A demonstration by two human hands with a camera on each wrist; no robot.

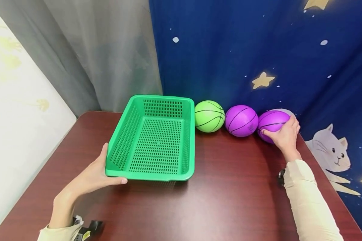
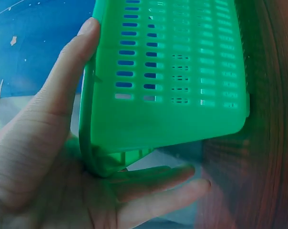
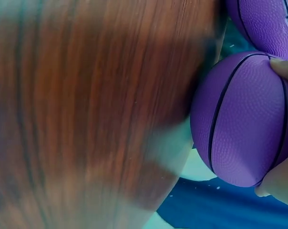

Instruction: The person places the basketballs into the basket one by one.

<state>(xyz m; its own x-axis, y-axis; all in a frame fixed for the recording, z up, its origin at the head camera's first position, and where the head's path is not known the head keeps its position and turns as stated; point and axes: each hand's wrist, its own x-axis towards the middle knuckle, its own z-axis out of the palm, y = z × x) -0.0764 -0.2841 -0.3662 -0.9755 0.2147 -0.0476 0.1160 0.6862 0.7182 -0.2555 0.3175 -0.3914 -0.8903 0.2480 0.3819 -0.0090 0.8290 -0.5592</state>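
Observation:
A green plastic basket (image 1: 157,147) with slotted walls stands on the table, its inside bare. My left hand (image 1: 92,174) holds its near left corner, thumb along the front side and fingers by the left wall. In the left wrist view the thumb presses by the basket rim (image 2: 88,109), and two fingers stretch out beyond the corner. At the right, my right hand (image 1: 286,135) grips a purple ball (image 1: 273,122) with black lines from above, thumb and fingers spread over it. Another purple ball (image 1: 241,121) sits beside it, then a light green ball (image 1: 209,116) beside the basket.
The balls line up along the back edge of the dark red wooden table (image 1: 229,187). A blue curtain (image 1: 229,50) with stars and a cat hangs close behind, next to a grey curtain (image 1: 108,50). A white wall (image 1: 18,117) borders the left side.

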